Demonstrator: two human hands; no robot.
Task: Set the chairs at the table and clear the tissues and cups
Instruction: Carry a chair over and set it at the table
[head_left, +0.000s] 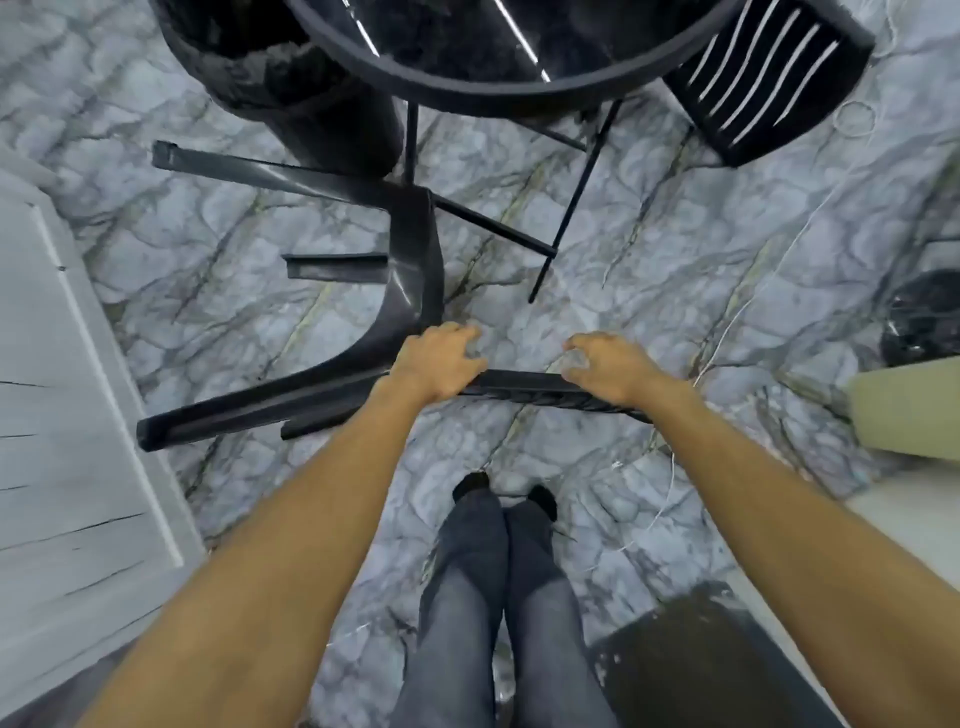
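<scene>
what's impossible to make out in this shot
Head view only:
- Round table top: cut off by the upper edge, so tissues or cups cannot be seen.
- Left hand and right hand over the fallen chair: grip unclear.
- Slatted chair: partly cut off.

Count from where I stand: two hands, my left (436, 358) and my right (608, 364), both on overturned chair. Chairs: three, all black: tipped one (410, 244) centre frame, slatted one (763, 73) upper right, third (280, 73) upper left. One round table (519, 91), top centre.
</scene>
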